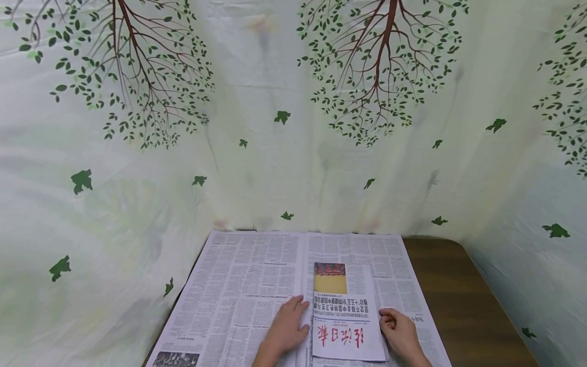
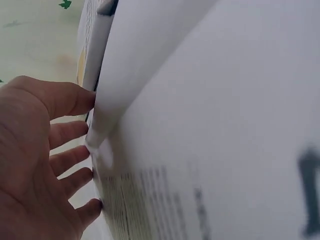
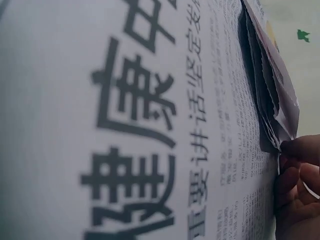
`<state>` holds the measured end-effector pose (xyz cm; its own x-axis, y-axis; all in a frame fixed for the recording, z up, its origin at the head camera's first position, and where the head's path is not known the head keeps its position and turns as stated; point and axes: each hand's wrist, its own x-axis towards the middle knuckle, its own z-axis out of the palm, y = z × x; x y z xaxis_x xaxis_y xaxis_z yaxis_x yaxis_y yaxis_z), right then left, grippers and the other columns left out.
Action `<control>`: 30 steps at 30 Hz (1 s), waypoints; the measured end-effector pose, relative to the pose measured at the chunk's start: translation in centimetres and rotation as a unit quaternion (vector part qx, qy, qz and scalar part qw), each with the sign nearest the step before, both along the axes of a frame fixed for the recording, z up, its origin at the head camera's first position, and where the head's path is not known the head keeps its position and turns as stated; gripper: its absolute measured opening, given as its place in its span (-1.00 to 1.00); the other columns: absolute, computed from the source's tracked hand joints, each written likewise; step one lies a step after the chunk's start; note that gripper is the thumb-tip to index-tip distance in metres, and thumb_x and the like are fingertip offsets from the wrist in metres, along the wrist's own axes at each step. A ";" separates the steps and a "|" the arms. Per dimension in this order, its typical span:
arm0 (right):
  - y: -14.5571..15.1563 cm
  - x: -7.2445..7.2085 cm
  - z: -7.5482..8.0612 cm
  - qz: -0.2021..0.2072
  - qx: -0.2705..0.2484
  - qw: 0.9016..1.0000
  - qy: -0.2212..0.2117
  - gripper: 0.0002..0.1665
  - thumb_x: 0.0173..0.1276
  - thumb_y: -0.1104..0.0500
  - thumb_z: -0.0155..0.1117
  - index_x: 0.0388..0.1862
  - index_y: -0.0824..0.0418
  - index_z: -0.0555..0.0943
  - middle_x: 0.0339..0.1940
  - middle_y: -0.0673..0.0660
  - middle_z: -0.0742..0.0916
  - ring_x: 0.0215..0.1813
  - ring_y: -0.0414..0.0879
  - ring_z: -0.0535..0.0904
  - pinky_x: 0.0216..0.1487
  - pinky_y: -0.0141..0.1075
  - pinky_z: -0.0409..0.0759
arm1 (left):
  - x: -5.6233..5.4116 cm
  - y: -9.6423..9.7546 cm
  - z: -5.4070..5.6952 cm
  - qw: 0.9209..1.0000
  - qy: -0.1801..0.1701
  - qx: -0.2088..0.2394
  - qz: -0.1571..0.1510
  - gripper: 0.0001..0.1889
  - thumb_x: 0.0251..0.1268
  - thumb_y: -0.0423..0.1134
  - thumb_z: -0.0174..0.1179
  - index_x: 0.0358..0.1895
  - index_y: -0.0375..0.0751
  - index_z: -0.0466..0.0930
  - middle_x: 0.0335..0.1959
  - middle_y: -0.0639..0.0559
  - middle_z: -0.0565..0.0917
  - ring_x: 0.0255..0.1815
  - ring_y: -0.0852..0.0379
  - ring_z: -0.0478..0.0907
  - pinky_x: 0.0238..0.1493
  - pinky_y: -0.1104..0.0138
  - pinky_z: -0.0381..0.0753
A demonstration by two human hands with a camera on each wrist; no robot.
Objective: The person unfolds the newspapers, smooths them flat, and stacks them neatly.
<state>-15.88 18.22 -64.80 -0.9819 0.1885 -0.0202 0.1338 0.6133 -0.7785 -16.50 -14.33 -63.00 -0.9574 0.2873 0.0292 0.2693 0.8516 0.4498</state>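
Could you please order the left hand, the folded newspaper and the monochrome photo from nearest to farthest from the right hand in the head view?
1. Folded newspaper, at the right hand.
2. Left hand, beyond that newspaper's left edge.
3. Monochrome photo, lower left.

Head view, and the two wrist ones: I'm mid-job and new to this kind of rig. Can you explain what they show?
There's no machine: the left grip and right grip are a person's bare hands. The head camera looks forward and down; a camera on each wrist watches that hand's work. A spread newspaper covers much of a brown table, with a folded newspaper on top. The right grip pinches the folded newspaper's right edge; the left rests beside its left edge, fingers loose.
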 end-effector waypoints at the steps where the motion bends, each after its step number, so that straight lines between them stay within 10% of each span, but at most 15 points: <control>1: 0.0 0.0 0.0 0.002 -0.003 1.000 -0.001 -0.72 0.24 0.32 0.35 -0.05 0.30 0.74 -0.38 -0.02 0.70 -0.45 -0.30 0.44 -0.40 -0.43 0.38 | 0.0 0.2 -0.1 1.000 -0.003 0.000 0.002 -0.38 0.28 -0.10 0.26 0.42 -0.17 0.50 0.54 -0.17 0.39 0.59 -0.20 0.27 0.57 -0.14 0.18; 18: 0.2 0.1 -0.4 -0.007 -0.039 0.999 -0.031 -0.63 0.23 0.33 0.35 0.04 0.34 0.70 -0.30 0.01 0.69 -0.41 -0.26 0.44 -0.40 -0.45 0.38 | 0.1 4.0 0.4 1.000 0.013 0.014 0.022 -0.39 0.37 -0.29 0.04 0.50 -0.30 0.36 0.45 -0.20 0.49 0.48 -0.14 0.42 0.47 0.01 0.41; 30: 0.1 0.5 -0.5 0.004 -0.052 0.998 -0.030 -0.58 0.17 0.32 0.41 0.06 0.33 0.68 -0.28 0.02 0.69 -0.42 -0.26 0.43 -0.42 -0.43 0.37 | 0.8 6.3 0.2 0.998 0.042 0.024 0.041 -0.38 0.17 -0.31 0.31 0.39 -0.24 0.52 0.47 -0.34 0.42 0.56 -0.30 0.29 0.53 -0.14 0.27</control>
